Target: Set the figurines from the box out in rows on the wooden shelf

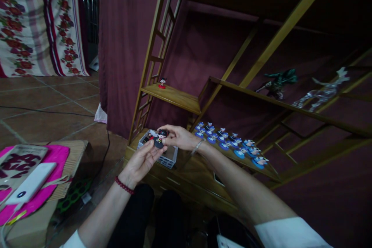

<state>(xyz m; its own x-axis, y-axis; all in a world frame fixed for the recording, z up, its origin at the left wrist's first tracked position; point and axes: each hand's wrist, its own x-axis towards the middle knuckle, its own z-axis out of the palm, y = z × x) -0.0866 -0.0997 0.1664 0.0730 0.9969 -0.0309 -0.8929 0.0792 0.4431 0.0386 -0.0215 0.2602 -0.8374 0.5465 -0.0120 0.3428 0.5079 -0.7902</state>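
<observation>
Both of my hands hold one small figurine with black hair and a dark round base. My left hand pinches the base from below and the left. My right hand grips the figurine from the right side. Just beneath them is a small white basket with dark and red items inside, partly hidden by my hands. A similar figurine on a red base stands upright on the small wooden shelf above.
Several blue-based figurines stand in rows on the lower shelf to the right. A green dragon-like statue and a clear animal statue occupy a higher shelf. At left, a cardboard box carries a white power bank.
</observation>
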